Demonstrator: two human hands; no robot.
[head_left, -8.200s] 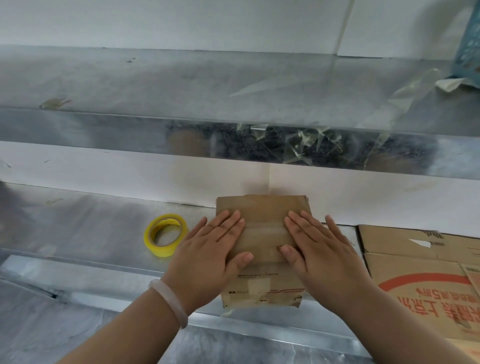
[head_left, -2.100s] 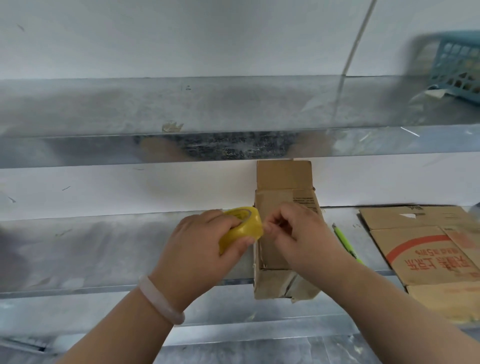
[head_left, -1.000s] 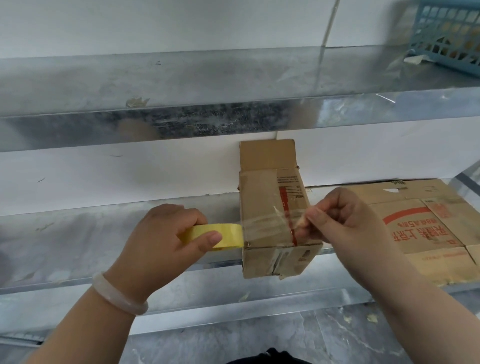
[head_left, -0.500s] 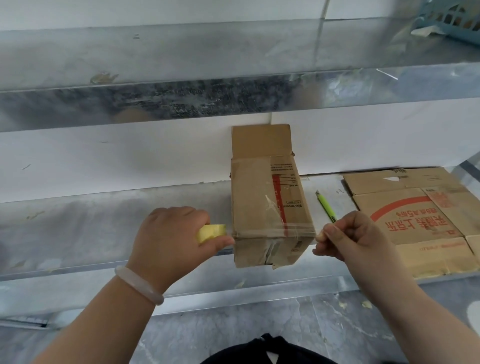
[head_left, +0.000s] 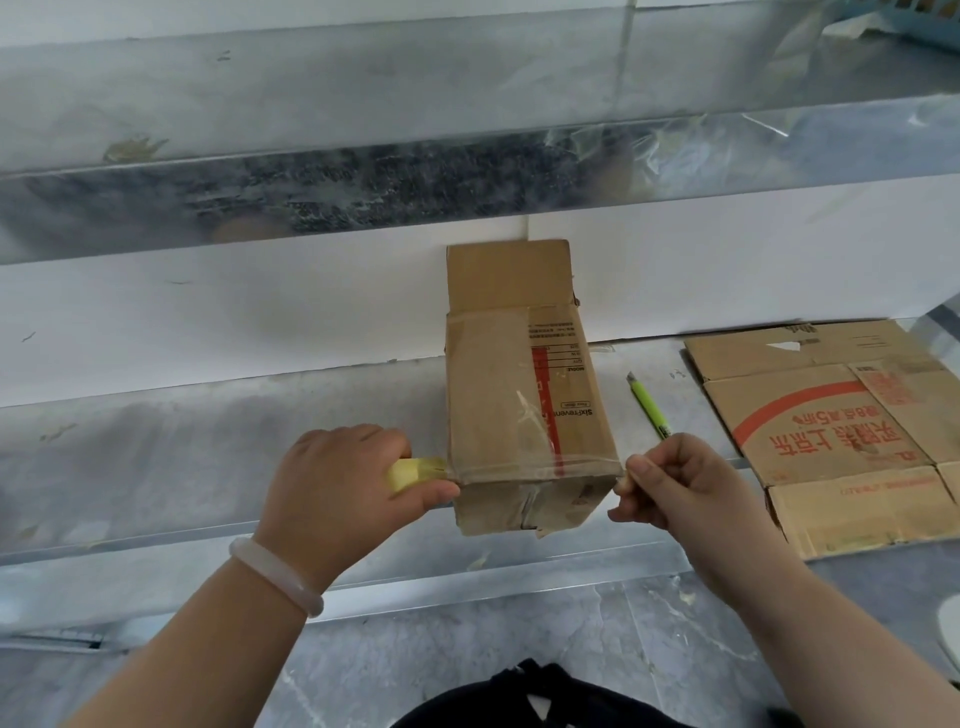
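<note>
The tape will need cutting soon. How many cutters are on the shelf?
1: a green cutter lies on the shelf between the box and the flat cardboard. Others may hide behind the box.

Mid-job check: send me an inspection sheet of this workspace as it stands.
Surface: metal shelf, scuffed.
Job's things: cardboard box on shelf; clear tape strip stretched across its near edge; yellow tape roll at its left.
Clutter: green knife and flattened cartons right of box.
Hands: left hand grips tape roll; right hand pinches tape end.
Cables: nothing seen.
Surroundings: upper shelf, blue basket, white wall.
</note>
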